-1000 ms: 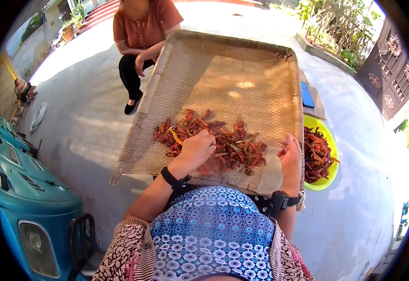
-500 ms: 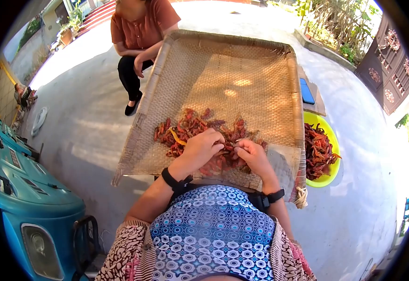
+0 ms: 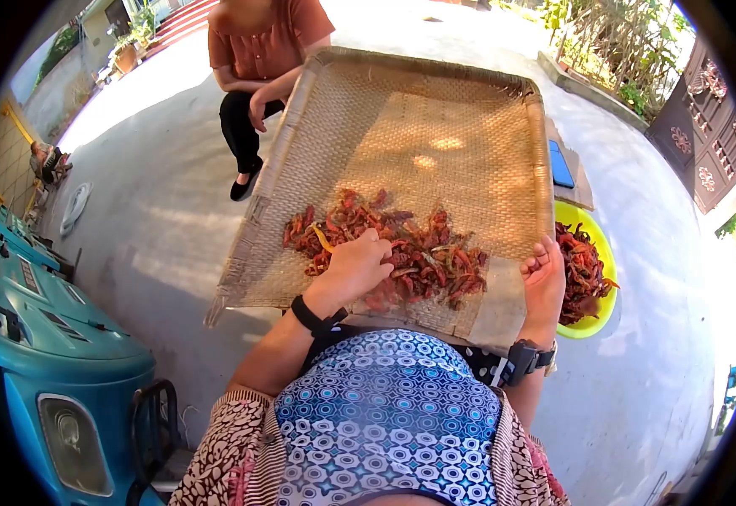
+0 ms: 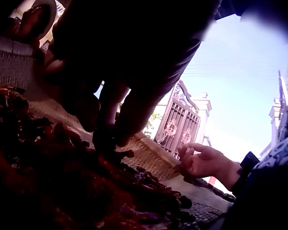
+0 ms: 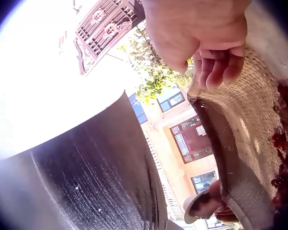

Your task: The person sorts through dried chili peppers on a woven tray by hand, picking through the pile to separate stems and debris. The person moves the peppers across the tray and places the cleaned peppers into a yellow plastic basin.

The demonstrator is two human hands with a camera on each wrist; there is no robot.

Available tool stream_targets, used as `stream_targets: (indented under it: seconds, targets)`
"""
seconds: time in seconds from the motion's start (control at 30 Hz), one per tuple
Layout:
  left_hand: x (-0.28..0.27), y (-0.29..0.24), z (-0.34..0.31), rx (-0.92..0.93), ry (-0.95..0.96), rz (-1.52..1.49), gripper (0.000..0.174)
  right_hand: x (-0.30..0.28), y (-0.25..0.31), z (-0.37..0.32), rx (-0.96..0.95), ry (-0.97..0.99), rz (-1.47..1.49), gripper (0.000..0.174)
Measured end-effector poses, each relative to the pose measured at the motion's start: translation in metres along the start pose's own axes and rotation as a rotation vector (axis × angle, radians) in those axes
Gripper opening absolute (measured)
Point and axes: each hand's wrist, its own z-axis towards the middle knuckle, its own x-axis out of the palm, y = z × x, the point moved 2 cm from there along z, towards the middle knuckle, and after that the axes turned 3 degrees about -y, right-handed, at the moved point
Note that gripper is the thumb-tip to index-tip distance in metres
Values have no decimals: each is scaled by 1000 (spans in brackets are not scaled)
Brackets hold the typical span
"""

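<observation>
Dried red chili peppers (image 3: 419,261) lie in a loose heap at the near end of a large woven tray (image 3: 461,152). My left hand (image 3: 357,268) is over the left part of the heap, fingers pointing down and curled. In the left wrist view, its dark fingertips (image 4: 105,129) pinch a chili pepper at the top of the pile. A yellow chili (image 3: 324,240) lies beside that hand. My right hand (image 3: 543,278) is over the tray's right rim, its fingers loosely bent and holding nothing. Close to it stands a yellow-green basin (image 3: 606,253) filled with more dried chilies.
A blue phone (image 3: 561,165) lies on cardboard right of the tray. Across from me, a person in a rust-coloured shirt (image 3: 258,51) sits at the tray's left side. A teal vehicle (image 3: 56,354) stands close on my left. A flat light sheet (image 3: 501,295) covers the tray's near right corner.
My right hand came from the tray's right rim to the left hand over the heap, then went back to the rim by the basin. The left hand has stayed at the chilies.
</observation>
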Motion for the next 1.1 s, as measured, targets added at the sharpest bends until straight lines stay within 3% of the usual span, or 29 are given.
stream_targets:
  seconds: [0.17,0.27,0.37,0.47,0.57,0.67,0.73,0.83,0.93,1.1]
  targets:
    - [-14,-22,0,103,-16,-94,18,59,-24,-38,92,553,-666,24]
    - [-4,-32,0,178,14,-142,17,83,-55,-53,-117,785,-915,20]
    - [-7,-34,-1,163,59,-217,17,89,-63,-57,-5,835,-861,18]
    - [-6,-17,-1,31,36,-182,19,77,-50,-48,68,700,-949,16]
    - [-7,-3,-2,-66,21,-72,19,51,-29,-31,1,437,-768,17]
    - [3,0,-3,-75,22,13,16,21,-1,-11,-142,132,-485,21]
    - [9,2,-4,-62,5,36,14,4,8,-2,-138,10,109,25]
    - [9,4,-3,-52,-52,13,12,-4,7,-1,-33,-22,229,27]
    - [2,3,-1,-47,-118,-36,11,14,-12,-13,-46,53,-236,27]
    - [-23,-20,-3,50,-101,-171,13,75,-48,-45,22,610,-758,26]
